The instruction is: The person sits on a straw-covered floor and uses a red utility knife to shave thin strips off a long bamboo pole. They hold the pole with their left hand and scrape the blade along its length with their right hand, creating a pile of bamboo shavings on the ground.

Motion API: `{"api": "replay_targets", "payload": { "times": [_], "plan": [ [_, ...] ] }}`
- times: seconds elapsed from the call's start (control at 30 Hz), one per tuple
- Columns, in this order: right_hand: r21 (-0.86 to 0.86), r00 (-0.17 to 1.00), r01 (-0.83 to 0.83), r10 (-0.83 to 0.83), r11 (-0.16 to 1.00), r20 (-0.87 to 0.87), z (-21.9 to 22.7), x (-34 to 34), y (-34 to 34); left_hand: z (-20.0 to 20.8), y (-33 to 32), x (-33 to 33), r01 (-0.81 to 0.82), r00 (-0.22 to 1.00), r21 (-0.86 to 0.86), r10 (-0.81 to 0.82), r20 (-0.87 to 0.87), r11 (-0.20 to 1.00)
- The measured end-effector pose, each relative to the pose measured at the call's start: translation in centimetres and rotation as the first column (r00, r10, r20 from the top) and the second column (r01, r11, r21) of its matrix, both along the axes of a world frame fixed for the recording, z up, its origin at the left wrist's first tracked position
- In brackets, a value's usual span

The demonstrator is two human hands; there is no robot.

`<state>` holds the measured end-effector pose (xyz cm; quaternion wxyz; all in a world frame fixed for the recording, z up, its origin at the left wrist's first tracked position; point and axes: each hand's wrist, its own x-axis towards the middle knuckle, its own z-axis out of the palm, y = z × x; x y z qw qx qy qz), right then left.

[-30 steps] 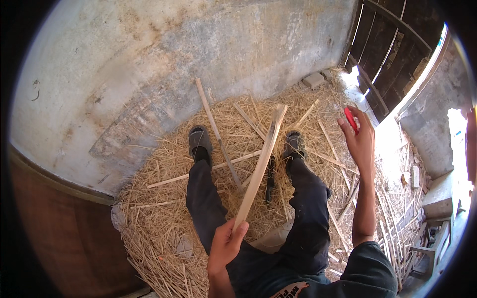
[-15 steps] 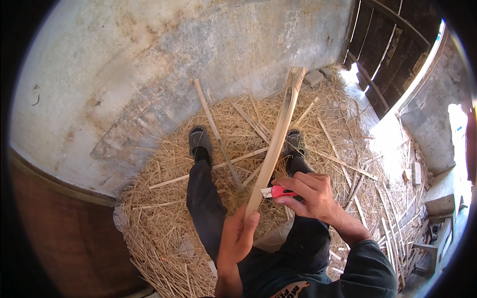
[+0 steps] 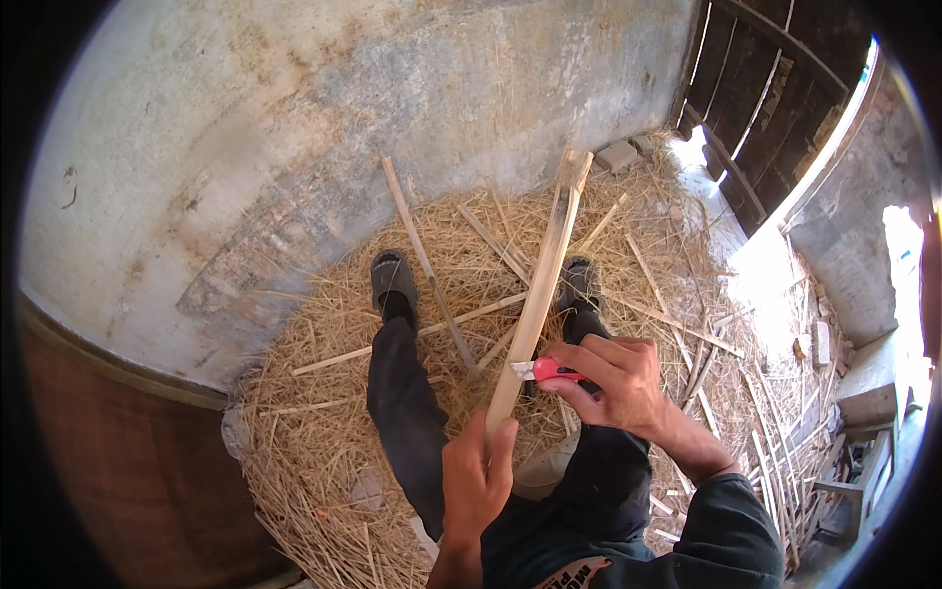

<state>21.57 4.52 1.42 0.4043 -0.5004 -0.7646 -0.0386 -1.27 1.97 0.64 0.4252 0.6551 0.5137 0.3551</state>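
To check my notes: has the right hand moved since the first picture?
Yes: the right hand moved left and lower in view, away from the dark planks.

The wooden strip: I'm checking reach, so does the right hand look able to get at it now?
Probably yes: the right hand holds the red knife with its blade at the right edge of the wooden strip, and nothing appears to block it; the left hand grips lower down.

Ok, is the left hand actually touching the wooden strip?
Touching: the head view shows the left hand gripping the lower end of the wooden strip, with the thumb on one side and the fingers on the other.
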Motion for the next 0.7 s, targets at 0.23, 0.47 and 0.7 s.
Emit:
{"api": "replay_targets", "payload": {
  "times": [0.23,0.47,0.7],
  "plan": [
    [-0.004,0.992,0.065,-0.065,0.998,-0.111,-1.1,2.2,1.7,-1.0,-1.0,-1.0,0.021,0.995,-0.023,-0.023,-0.097,0.999],
    [-0.108,0.960,0.204,-0.220,0.973,-0.172,0.9,5.4,4.1,-2.5,-2.7,-2.5,0.052,0.987,-0.116,-0.069,-0.145,0.992],
    [-0.267,0.511,-0.418,-0.019,0.868,-0.859,-1.4,5.5,4.1,-3.7,-1.3,-3.2,0.190,0.976,-0.271,-0.152,0.157,0.944]
  ]
}}
